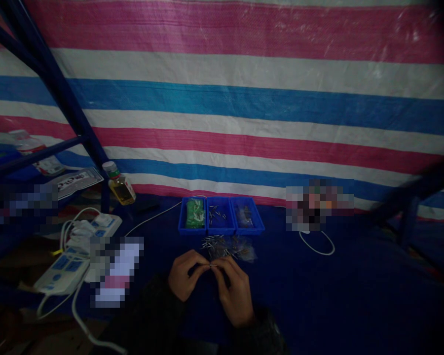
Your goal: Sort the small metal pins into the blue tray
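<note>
Metal piece (211,265), pinched between both hands

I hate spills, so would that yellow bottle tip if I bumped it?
The bottle might tip if bumped near its white cap, because it's taller than wide. The yellow liquid inside probably makes it feel fairly heavy.

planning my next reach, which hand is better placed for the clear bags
Right, probably: both pinch the small metal piece, but the right hand sits nearer the clear bags than the left hand.
</note>
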The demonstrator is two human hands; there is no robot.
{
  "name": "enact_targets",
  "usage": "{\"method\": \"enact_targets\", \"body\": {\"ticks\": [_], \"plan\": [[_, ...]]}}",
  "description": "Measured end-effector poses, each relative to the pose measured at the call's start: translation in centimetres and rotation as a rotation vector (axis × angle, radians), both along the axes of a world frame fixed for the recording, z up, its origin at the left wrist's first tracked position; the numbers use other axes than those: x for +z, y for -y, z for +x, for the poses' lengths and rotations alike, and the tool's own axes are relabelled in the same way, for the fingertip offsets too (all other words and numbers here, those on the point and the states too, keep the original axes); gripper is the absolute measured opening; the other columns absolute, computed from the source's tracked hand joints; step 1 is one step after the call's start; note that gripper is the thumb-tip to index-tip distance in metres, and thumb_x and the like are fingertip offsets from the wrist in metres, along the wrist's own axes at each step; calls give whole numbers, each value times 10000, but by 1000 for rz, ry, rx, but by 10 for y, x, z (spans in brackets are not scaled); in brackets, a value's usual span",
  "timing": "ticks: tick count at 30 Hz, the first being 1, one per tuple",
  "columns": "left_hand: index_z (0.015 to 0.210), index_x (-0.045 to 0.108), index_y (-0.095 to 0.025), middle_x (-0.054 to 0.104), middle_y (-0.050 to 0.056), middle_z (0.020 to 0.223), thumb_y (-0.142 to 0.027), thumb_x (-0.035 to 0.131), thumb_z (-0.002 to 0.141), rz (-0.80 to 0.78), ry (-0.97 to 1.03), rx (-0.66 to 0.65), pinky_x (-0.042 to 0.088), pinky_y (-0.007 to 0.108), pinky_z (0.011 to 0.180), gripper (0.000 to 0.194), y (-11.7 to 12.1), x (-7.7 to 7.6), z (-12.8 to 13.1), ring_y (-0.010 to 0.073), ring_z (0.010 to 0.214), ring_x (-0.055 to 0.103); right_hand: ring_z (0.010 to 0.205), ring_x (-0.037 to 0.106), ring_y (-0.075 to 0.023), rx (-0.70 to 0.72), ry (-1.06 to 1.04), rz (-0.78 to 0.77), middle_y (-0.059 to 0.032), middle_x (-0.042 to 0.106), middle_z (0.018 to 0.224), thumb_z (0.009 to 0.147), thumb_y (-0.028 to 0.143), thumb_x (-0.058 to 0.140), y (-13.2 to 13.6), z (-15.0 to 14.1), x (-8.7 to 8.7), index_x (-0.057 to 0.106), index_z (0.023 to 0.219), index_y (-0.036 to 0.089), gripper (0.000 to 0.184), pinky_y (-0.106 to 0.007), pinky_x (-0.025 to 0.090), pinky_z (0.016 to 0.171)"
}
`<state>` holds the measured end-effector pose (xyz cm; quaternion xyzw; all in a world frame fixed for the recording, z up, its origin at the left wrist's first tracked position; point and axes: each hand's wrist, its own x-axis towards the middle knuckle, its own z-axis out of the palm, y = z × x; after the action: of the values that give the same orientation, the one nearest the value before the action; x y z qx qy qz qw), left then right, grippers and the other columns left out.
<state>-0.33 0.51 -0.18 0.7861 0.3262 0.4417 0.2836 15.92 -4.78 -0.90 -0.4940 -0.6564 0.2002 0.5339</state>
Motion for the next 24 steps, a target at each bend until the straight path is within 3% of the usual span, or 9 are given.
{"method": "enact_targets", "body": {"ticks": [14, 20, 24], "plan": [[813, 699, -191, 698, 43, 759, -230, 598, 970, -7, -76, 24, 496, 286, 701, 191, 1, 6, -1, 185, 733, 660, 797, 655, -172, -24, 35, -34, -27, 652, 858, 1025, 149, 445, 0, 2, 0, 631, 888, 216, 240, -279, 500, 758], [832, 672, -197, 680, 21, 763, -270, 553, 999, -63, -70, 289, 478, 283, 709, 218, -4, 2, -9, 173, 724, 652, 836, 650, -182, -200, -18, 39, -43, 665, 905, 1029, 203, 477, 2, 11, -2, 657, 956, 210, 194, -291, 507, 770], [879, 698, -211, 710, 29, 834, -283, 588, 976, -27, -155, 463, 472, 319, 754, 164, -15, -4, -13, 202, 797, 653, 869, 658, -195, -332, -38, 73, -61, 685, 958, 1011, 277, 542, -13, 21, 20, 692, 961, 209, 172, -302, 513, 767]]}}
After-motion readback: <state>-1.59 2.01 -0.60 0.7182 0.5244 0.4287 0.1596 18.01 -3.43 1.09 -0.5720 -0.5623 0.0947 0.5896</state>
